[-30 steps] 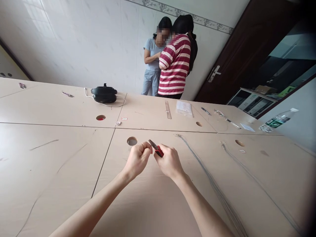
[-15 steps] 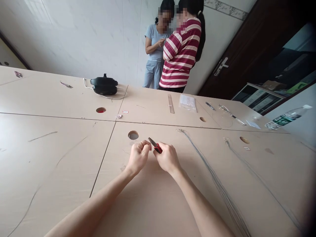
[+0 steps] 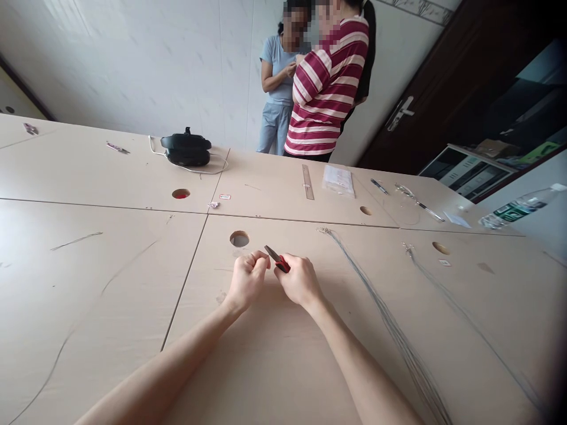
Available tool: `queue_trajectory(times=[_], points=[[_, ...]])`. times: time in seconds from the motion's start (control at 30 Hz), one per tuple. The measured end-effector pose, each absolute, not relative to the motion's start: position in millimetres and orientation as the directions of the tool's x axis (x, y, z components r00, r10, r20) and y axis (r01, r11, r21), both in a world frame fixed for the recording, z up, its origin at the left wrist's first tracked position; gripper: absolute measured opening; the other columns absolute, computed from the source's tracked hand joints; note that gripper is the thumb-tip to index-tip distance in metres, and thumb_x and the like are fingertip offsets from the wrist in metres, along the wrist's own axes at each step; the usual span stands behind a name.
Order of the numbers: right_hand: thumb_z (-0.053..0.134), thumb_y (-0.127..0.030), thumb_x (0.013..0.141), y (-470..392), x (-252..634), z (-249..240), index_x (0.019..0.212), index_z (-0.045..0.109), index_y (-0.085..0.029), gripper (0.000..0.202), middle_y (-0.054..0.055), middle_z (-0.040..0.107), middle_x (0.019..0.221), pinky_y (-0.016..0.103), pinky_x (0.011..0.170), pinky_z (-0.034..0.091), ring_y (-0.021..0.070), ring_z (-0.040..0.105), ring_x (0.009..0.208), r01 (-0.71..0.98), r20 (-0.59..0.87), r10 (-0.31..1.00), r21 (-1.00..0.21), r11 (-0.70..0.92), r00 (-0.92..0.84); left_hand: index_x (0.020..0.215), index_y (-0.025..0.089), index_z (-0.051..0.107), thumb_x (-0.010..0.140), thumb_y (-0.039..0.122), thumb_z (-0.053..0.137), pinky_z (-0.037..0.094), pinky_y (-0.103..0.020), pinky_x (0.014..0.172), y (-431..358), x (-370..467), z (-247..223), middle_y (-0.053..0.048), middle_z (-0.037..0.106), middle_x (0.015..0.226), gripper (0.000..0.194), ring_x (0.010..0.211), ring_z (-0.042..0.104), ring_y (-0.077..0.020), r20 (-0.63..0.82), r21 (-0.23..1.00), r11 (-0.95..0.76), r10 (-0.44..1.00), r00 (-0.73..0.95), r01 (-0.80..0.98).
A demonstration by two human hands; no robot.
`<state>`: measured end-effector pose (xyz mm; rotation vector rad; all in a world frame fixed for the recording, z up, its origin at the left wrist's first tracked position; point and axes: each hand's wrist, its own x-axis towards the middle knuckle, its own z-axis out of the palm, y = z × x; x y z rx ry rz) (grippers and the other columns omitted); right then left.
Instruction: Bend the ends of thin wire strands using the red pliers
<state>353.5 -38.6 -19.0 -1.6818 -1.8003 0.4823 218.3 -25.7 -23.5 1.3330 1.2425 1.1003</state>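
Observation:
My right hand is closed round a small tool with red and black handles, its grey jaws tilted up to the left. Just left of those jaws, my left hand is closed in a pinch, and what it holds is too small to name. A faint thin line shows on the table beside it. Both hands are over the pale tabletop, near a round hole. To the right lies a bundle of thin grey wires, with small metal pieces at its far end.
A second wire bundle lies farther right. Across the table are a black device with a white cable, a ruler, a plastic bag, pens and a bottle. Two people stand behind the table.
The view has shifted slightly. The person in the striped top has turned or leaned a little. My hands keep nearly the same pose.

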Motion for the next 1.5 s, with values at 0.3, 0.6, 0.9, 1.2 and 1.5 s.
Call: queue_trajectory(times=[0.3, 0.6, 0.9, 1.2, 1.5], points=[[0.051, -0.017, 0.071, -37.8, 354.6, -20.4, 0.059, 0.048, -0.023, 0.014, -0.006, 0.041, 0.051, 0.024, 0.050, 0.027, 0.0129, 0.032, 0.049, 0.735, 0.162, 0.987, -0.669, 0.105, 0.007, 0.057, 0.019, 0.050, 0.067, 0.025, 0.043, 0.016, -0.023, 0.044, -25.9, 218.3, -24.8, 0.008, 0.025, 0.047, 0.013, 0.046, 0.018, -0.0082, -0.004, 0.992, -0.004, 0.998, 0.064, 0.130], [0.051, -0.018, 0.071, -36.7, 355.8, -21.5, 0.058, 0.046, -0.023, 0.015, -0.006, 0.038, 0.051, 0.024, 0.050, 0.026, 0.0125, 0.029, 0.049, 0.726, 0.163, 0.987, -0.679, 0.110, 0.003, 0.057, 0.019, 0.050, 0.068, 0.024, 0.044, 0.017, -0.023, 0.044, -25.3, 217.9, -26.4, 0.008, 0.024, 0.046, 0.013, 0.045, 0.018, -0.0084, 0.002, 0.991, -0.012, 0.998, 0.067, 0.136], [0.050, -0.017, 0.070, -36.3, 356.2, -21.6, 0.057, 0.045, -0.023, 0.015, -0.007, 0.035, 0.050, 0.024, 0.049, 0.026, 0.0125, 0.029, 0.049, 0.719, 0.161, 0.987, -0.686, 0.111, 0.001, 0.056, 0.019, 0.050, 0.067, 0.024, 0.044, 0.017, -0.023, 0.044, -25.3, 218.0, -25.3, 0.008, 0.025, 0.046, 0.013, 0.045, 0.018, -0.0083, 0.010, 0.990, -0.020, 0.998, 0.068, 0.142], [0.050, -0.018, 0.069, -34.8, 357.3, -22.3, 0.057, 0.042, -0.023, 0.015, -0.006, 0.036, 0.050, 0.025, 0.050, 0.024, 0.0125, 0.027, 0.050, 0.716, 0.151, 0.989, -0.689, 0.112, -0.009, 0.057, 0.019, 0.051, 0.067, 0.025, 0.044, 0.018, -0.023, 0.045, -24.4, 217.5, -27.4, 0.008, 0.024, 0.045, 0.014, 0.044, 0.019, -0.0083, 0.003, 0.990, -0.013, 0.998, 0.070, 0.139], [0.050, -0.019, 0.070, -35.7, 355.6, -20.9, 0.058, 0.042, -0.023, 0.016, -0.006, 0.037, 0.050, 0.025, 0.050, 0.025, 0.0126, 0.027, 0.050, 0.716, 0.153, 0.988, -0.690, 0.106, 0.001, 0.057, 0.019, 0.051, 0.067, 0.025, 0.045, 0.017, -0.023, 0.045, -24.7, 217.5, -28.9, 0.008, 0.024, 0.046, 0.013, 0.045, 0.018, -0.0081, -0.017, 0.995, 0.010, 0.997, 0.077, 0.099]])
